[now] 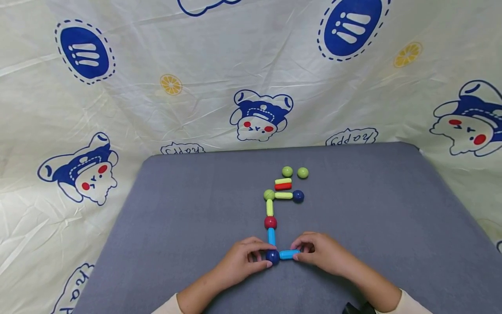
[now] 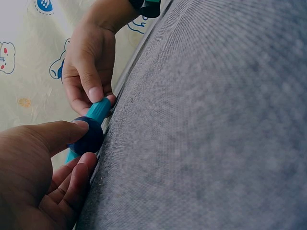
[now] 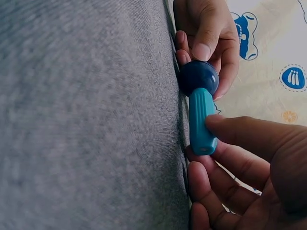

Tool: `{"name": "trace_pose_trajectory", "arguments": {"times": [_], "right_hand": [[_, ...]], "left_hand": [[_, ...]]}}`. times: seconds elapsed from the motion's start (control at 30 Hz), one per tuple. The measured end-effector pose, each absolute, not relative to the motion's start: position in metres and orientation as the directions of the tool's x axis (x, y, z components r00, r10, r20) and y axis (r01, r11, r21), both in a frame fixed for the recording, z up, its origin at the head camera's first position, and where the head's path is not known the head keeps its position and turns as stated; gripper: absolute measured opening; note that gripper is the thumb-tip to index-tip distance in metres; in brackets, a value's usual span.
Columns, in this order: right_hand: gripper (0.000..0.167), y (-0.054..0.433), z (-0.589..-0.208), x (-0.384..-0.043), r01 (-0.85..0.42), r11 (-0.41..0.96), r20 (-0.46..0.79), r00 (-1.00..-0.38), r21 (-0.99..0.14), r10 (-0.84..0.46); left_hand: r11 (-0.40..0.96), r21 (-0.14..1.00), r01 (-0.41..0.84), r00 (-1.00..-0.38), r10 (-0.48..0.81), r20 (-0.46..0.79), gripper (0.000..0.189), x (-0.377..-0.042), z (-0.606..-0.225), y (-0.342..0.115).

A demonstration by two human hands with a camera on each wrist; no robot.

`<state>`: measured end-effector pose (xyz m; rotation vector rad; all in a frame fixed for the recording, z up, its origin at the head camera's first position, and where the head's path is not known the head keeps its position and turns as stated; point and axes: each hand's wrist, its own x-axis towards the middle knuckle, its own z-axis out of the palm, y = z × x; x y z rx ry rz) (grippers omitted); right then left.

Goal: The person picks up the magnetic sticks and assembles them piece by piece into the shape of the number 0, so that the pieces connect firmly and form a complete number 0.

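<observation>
On the table a chain of rods and balls runs away from me. At its near end sits a dark blue ball [image 1: 272, 257], which my left hand [image 1: 242, 258] pinches between thumb and fingers. My right hand [image 1: 322, 252] grips a light blue rod [image 1: 288, 254] by its outer end; in the right wrist view the rod's inner end [image 3: 201, 98] meets the ball. Another light blue rod [image 1: 271, 236] leads from this ball to a red ball [image 1: 270, 222]. Beyond follow a yellow-green rod [image 1: 269, 208], a green ball [image 1: 269, 195], a sideways yellow-green rod [image 1: 283, 196] and a second dark blue ball [image 1: 298, 196].
Behind the chain lie a loose red rod [image 1: 283, 186] and a yellow rod [image 1: 283, 180] side by side. Two loose green balls, one left [image 1: 287, 171] and one right [image 1: 303, 172], are farther back. A printed cloth [image 1: 211, 117] hangs behind the grey table [image 1: 188, 209].
</observation>
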<state>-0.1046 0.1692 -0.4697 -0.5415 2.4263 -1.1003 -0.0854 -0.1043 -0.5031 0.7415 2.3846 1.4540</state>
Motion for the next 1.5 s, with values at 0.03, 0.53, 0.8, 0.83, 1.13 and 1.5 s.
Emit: {"name": "trace_pose_trajectory", "arguments": {"times": [0.03,0.53,0.8,0.83,1.13,1.5], "right_hand": [[0.012,0.169,-0.470,-0.104,-0.174,0.609,-0.213,-0.835,-0.774,-0.508],[0.014,0.170,-0.470,-0.103,-0.163,0.597,-0.230,-0.818,-0.786,-0.527],[0.019,0.171,-0.469,-0.105,-0.193,0.570,-0.209,-0.799,-0.799,-0.563],[0.021,0.171,-0.468,-0.106,-0.192,0.568,-0.211,-0.796,-0.801,-0.567],[0.028,0.178,-0.464,-0.119,-0.199,0.553,-0.144,-0.845,-0.809,-0.515],[0.036,0.181,-0.458,-0.143,-0.193,0.560,0.013,-0.951,-0.806,-0.309]], "left_hand": [[0.374,0.881,0.290,-0.839,0.542,0.046,0.032,-0.085,-0.503,-0.104],[0.377,0.877,0.297,-0.838,0.543,0.050,0.033,-0.085,-0.503,-0.104],[0.366,0.878,0.308,-0.841,0.536,0.072,0.032,-0.084,-0.503,-0.104],[0.367,0.878,0.307,-0.841,0.536,0.070,0.032,-0.084,-0.502,-0.104],[0.366,0.889,0.276,-0.843,0.536,0.041,0.031,-0.083,-0.501,-0.104],[0.381,0.884,0.270,-0.840,0.542,0.023,0.032,-0.085,-0.501,-0.105]]}}
